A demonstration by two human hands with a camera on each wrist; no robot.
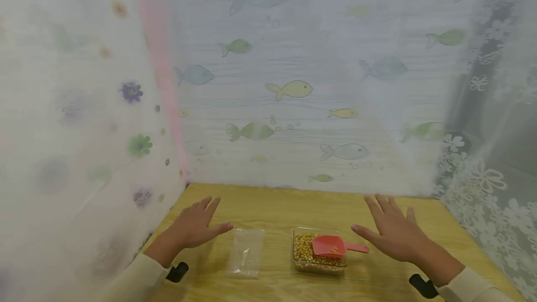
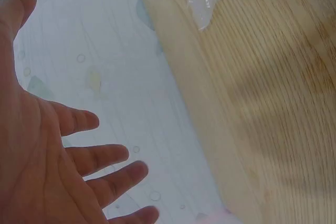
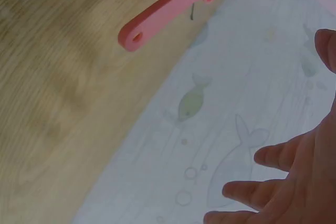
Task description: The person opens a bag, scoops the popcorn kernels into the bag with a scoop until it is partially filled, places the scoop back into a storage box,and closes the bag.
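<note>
My left hand (image 1: 192, 225) hovers over the left of the table with fingers spread and nothing in it. Just to its right lies a flat clear plastic bag (image 1: 246, 253), whose corner also shows in the left wrist view. On the other side, my right hand (image 1: 396, 232) is held over the table, fingers spread, holding nothing. Left of it stands a clear rectangular container (image 1: 320, 268) of yellow corn kernels (image 1: 303, 247). A red scoop (image 1: 328, 246) rests on the kernels, a few of them in its bowl, its handle (image 3: 163, 11) jutting over the rim toward my right hand.
The wooden table (image 1: 268, 204) ends at a fish-patterned curtain (image 1: 293, 153) along the back. A flower-patterned curtain (image 1: 84, 176) hangs at the left, and a sheer one with white flowers (image 1: 486, 176) at the right. Dark wrist mounts (image 1: 178, 272) sit below both wrists.
</note>
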